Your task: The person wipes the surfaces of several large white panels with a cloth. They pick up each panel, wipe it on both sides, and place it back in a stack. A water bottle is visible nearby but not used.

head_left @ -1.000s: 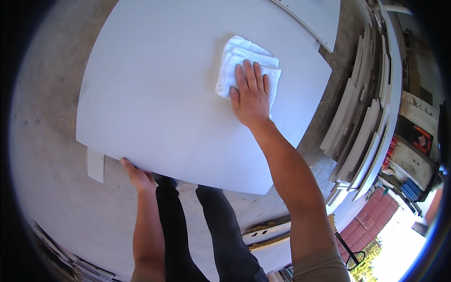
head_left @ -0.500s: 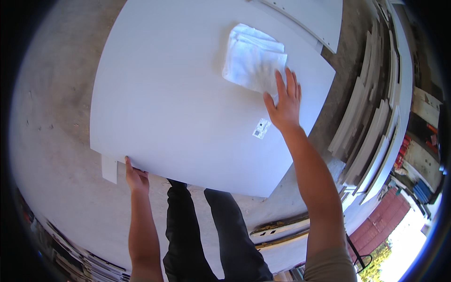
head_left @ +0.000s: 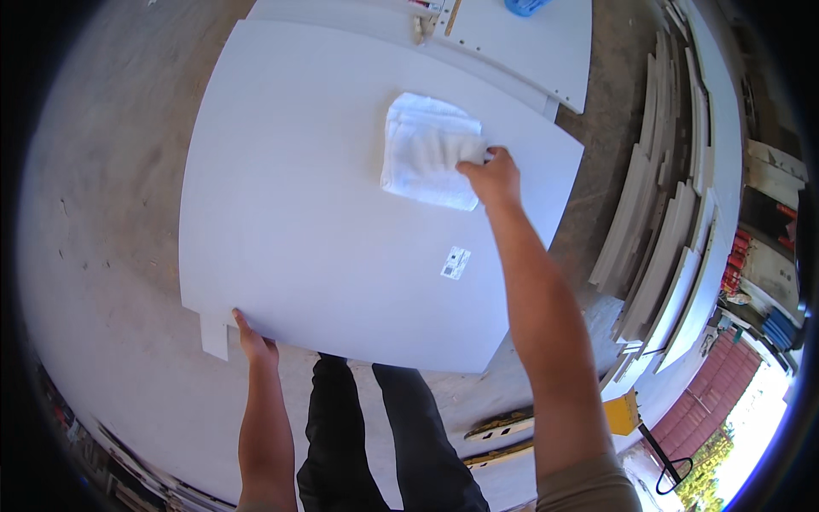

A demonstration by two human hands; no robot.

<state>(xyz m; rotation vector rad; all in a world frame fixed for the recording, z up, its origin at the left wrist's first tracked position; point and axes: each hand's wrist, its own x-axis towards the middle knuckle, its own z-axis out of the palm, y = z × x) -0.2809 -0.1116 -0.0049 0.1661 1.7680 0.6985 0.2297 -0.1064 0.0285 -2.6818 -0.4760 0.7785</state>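
A large white panel (head_left: 324,230) lies in front of me. On its upper right part rests a folded white cloth (head_left: 418,162). My right hand (head_left: 495,177) has its fingers bent and closed on the right edge of the cloth, which is creased toward them. My left hand (head_left: 254,337) holds the panel's near edge at the left, thumb on top and the other fingers hidden below. Nearer me than the cloth, a small printed label (head_left: 455,263) sticks to the panel's surface.
Beyond the panel lies another white board (head_left: 529,51) with holes along its edge and a blue object (head_left: 525,6) on it. Long white strips (head_left: 653,247) are stacked on the right. A yellow piece (head_left: 623,414) stands behind my right arm. Concrete floor (head_left: 111,256) shows at left.
My right hand has gone from spread fingers at the cloth's corner to closing on its right edge. The far board and its blue object show more. My left hand keeps the panel's edge.
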